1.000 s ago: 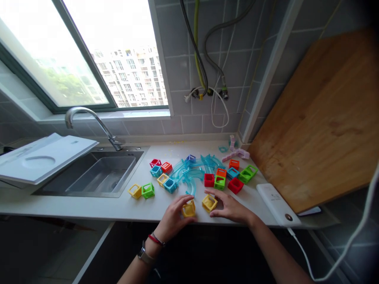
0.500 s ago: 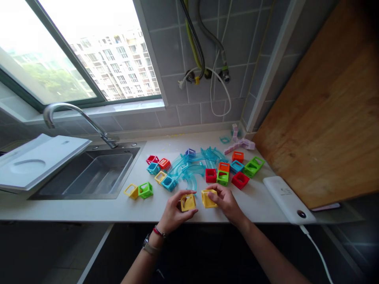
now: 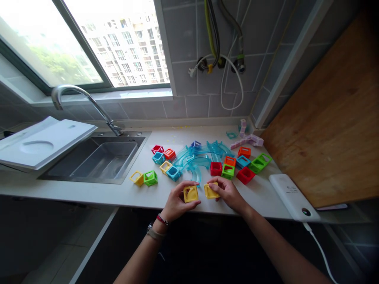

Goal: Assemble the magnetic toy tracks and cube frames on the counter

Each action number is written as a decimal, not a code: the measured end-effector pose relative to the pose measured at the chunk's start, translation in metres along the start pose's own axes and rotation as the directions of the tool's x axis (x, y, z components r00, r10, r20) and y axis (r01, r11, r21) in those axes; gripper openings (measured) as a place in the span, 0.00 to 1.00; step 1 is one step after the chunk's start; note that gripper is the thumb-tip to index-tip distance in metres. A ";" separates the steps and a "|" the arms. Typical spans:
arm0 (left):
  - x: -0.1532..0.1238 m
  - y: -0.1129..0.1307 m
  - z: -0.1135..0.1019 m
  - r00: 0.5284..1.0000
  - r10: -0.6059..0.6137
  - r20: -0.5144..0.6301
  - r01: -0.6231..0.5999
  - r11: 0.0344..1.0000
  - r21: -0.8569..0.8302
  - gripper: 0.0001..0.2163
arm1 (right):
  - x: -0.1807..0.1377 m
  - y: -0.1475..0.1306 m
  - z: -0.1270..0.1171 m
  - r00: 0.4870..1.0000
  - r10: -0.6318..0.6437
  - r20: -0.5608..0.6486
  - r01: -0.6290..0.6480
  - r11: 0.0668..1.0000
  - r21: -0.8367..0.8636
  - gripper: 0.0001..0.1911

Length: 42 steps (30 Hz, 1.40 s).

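Note:
Fingers and thumb of my left hand [image 3: 177,200] close round a yellow hollow toy block [image 3: 191,194]. A second yellow block [image 3: 211,191] is gripped in my right hand [image 3: 229,193], its right side covered by the fingers. A small gap separates the two blocks, just above the counter's front edge. Behind them lie translucent blue curved track pieces [image 3: 197,161]. To the right of these are a red block [image 3: 216,169], a green block [image 3: 228,171] and an orange block [image 3: 230,161]. A yellow frame block [image 3: 137,178] and a green block [image 3: 150,178] sit to the left.
A sink [image 3: 103,161] with a tap [image 3: 85,98] is at the left, partly covered by a white board [image 3: 44,142]. On the right, a white power bank [image 3: 293,197] with a cable lies beside a wooden panel [image 3: 328,118]. Pink pieces [image 3: 251,140] rest in the back corner.
The camera view has shifted, so the scene sits higher and further right. Both hands still hold the yellow blocks, and the right one's block has turned slightly.

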<state>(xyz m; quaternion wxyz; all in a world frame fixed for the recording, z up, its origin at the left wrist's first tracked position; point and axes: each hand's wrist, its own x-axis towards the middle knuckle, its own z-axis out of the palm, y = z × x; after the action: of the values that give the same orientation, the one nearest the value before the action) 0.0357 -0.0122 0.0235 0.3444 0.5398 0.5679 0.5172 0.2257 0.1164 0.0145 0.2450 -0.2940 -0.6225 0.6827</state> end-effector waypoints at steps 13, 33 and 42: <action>-0.022 -0.003 -0.009 0.942 0.264 -0.205 -0.127 0.851 0.510 0.15 | -0.019 0.018 -0.018 0.975 -0.176 -0.138 0.152 0.974 -0.166 0.18; -0.032 -0.002 -0.052 0.998 0.017 -0.056 0.005 0.925 0.380 0.30 | -0.033 0.015 -0.030 0.951 -0.301 -0.068 0.217 0.808 -0.548 0.23; -0.021 0.010 -0.059 1.000 -0.015 0.024 0.003 0.882 0.471 0.20 | -0.036 0.008 -0.037 0.947 -0.316 0.055 0.278 0.724 -0.631 0.30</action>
<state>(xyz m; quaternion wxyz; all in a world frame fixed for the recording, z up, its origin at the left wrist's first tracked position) -0.0144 -0.0468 0.0431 0.2130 0.6115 0.6743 0.3550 0.2772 0.1164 0.0080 0.2556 -0.2748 -0.8466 0.3773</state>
